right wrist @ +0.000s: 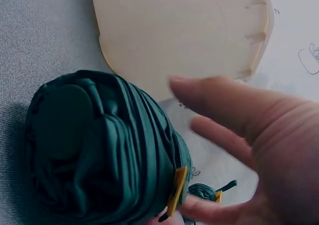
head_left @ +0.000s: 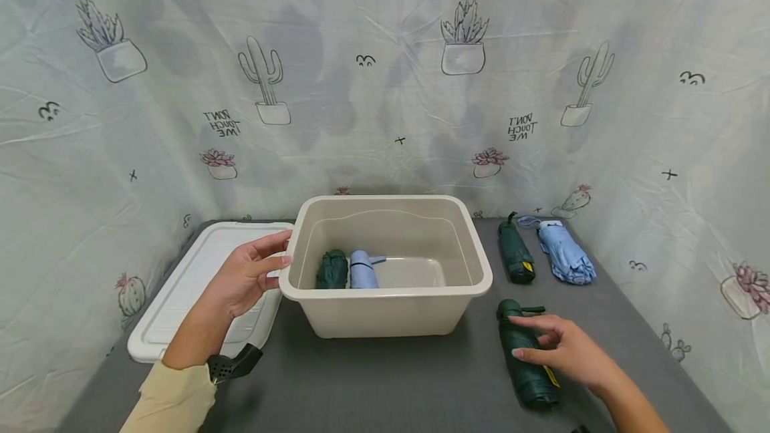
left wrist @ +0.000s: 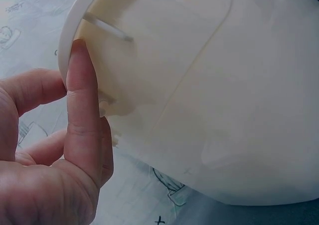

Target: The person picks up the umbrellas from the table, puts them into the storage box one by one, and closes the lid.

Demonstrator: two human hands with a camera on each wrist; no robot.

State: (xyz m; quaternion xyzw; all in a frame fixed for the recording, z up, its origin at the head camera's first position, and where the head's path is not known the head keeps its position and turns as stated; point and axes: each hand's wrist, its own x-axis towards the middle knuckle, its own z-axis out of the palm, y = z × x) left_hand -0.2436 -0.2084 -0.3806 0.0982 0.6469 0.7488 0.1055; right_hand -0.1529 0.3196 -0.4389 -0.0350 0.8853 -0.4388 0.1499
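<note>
A beige plastic storage bin [head_left: 385, 316] stands in the middle, a folded dark green umbrella [head_left: 332, 269] and a light blue one [head_left: 363, 270] inside it. My left hand [head_left: 249, 272] holds the bin's left rim, one fingertip tucked beneath the lip [left wrist: 75, 25] in the left wrist view. On the right, my right hand [head_left: 562, 347] hovers by another folded green umbrella [head_left: 520, 359], thumb and fingers spread apart. That umbrella [right wrist: 99, 145] fills the lower left of the right wrist view, its yellow tag showing beside the fingers.
Behind my right hand lie a smaller green umbrella [head_left: 515, 252] and a blue umbrella [head_left: 565, 252] with a wrist loop. A white lid [head_left: 186, 306] lies flat left of the bin. Patterned cloth [head_left: 373, 99] hangs around the grey table [head_left: 361, 386].
</note>
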